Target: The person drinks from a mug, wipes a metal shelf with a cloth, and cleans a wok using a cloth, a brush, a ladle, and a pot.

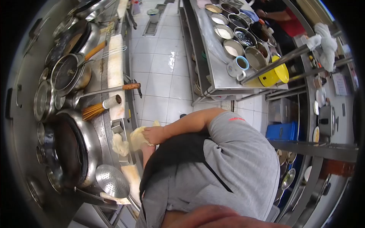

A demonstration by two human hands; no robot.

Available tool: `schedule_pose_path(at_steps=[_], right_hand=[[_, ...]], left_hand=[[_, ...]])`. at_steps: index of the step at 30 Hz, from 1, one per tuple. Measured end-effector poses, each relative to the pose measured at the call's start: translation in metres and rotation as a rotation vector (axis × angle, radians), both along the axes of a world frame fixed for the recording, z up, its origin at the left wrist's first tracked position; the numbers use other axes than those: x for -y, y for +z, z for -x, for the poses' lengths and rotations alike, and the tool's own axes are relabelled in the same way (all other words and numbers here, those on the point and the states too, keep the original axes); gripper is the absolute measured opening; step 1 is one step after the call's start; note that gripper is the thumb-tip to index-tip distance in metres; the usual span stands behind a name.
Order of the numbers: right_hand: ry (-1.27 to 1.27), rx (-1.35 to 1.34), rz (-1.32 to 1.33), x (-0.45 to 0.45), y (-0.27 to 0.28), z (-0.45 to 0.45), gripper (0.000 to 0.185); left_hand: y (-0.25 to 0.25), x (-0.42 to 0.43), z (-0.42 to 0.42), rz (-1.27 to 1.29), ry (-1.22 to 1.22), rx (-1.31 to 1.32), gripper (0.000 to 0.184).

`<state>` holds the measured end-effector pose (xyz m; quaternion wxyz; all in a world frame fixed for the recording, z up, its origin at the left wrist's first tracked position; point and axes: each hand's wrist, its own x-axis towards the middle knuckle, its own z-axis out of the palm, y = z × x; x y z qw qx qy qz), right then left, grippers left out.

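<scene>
Held pale-yellow crumpled cloth in right grip, beside bunched white cloth; couldn't judge left grip. Probably needed tighter gathering.

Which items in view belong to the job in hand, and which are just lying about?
In the job, apparently:
- pale yellow cloth
- right hand, on the cloth
- left hand, mostly hidden

Lying about, seemingly:
- perforated skimmer
- bamboo brush
- blue-rimmed mug
</scene>
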<state>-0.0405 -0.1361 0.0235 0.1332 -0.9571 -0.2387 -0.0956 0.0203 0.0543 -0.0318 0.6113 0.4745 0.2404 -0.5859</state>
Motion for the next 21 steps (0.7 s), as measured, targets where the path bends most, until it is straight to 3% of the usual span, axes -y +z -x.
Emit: schedule_pose_path(at_steps=[2,5,8,11,14,16,21], right_hand=[[-0.017,0.058,0.114,-0.007,0.0,0.009,0.022],[0.02,-0.312,0.005,0.007,0.026,0.006,0.026],[0.013,-0.373,-0.239,0.014,0.009,0.009,0.029],[-0.034,-0.479,-0.629,0.026,-0.007,0.016,0.033],[-0.448,-0.853,-1.238,0.046,0.006,0.041,0.043],[-0.507,-0.51,-0.794,0.08,0.014,0.064,0.05],[-1.085,-0.233,-0.929,0.153,0.062,0.151,0.048]], left_hand=[[-0.003,0.002,-0.004,-0.014,-0.034,-0.005,0.039],[-0.008,0.004,-0.009,-0.033,-0.089,-0.011,0.038],[-0.011,0.004,-0.014,-0.06,-0.136,-0.01,0.038],[-0.013,0.001,-0.018,-0.096,-0.166,0.001,0.037],[-0.01,-0.014,-0.02,-0.155,-0.169,0.007,0.036],[-0.006,-0.018,-0.021,-0.196,-0.187,0.017,0.036],[0.0,0.004,-0.027,-0.279,-0.252,0.033,0.035]])
